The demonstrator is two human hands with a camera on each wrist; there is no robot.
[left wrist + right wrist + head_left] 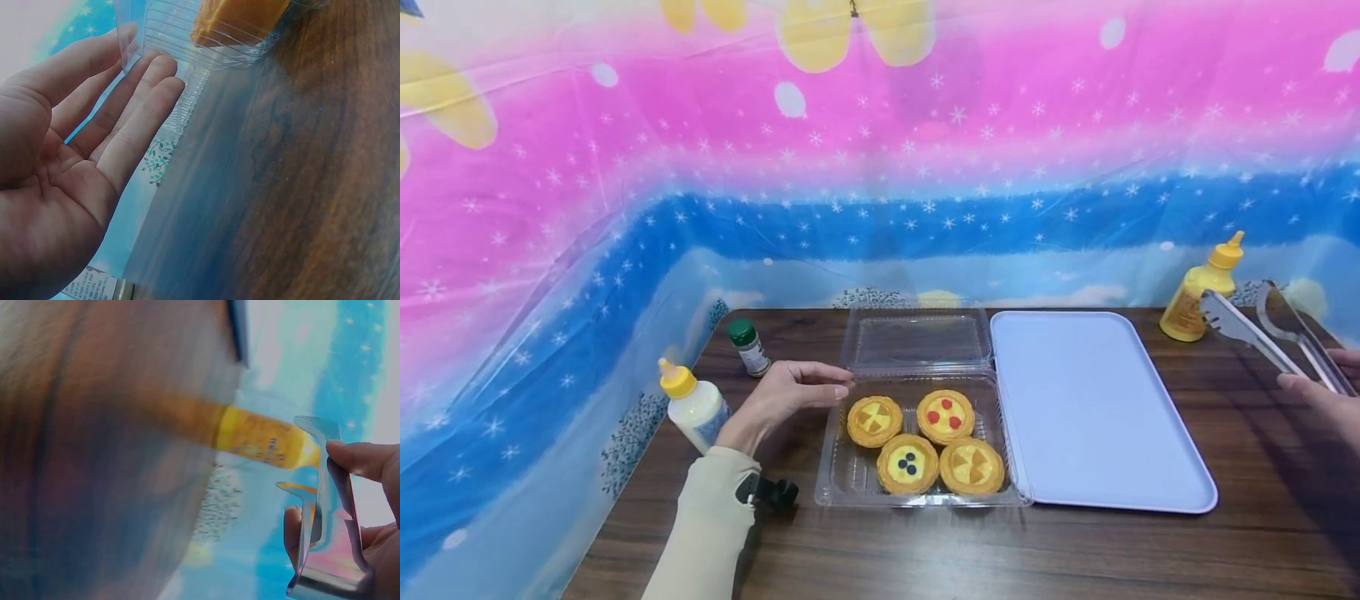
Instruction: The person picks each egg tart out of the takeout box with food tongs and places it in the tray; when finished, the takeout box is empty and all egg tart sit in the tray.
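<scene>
My left hand [792,393] reaches to the left edge of a clear plastic clamshell container [829,483]. In the left wrist view, the thumb and fingers [164,65] of that hand pinch the container's rim [128,50]. Several tarts lie in the container, among them one with three dark berries [908,465], one with red pieces [946,417] and others with orange wedges [972,467]. The container's lid [919,340] is folded back. At the far right, my right hand [1326,396] grips metal tongs [322,587], held up with their arms apart.
A pale lavender tray [1097,408] lies right beside the container. Behind the tongs stands a yellow squeeze bottle [1198,292]. On the left are a white bottle with a yellow cap [696,408] and a green-capped shaker [747,346]. A patterned cloth [880,167] hangs around the table.
</scene>
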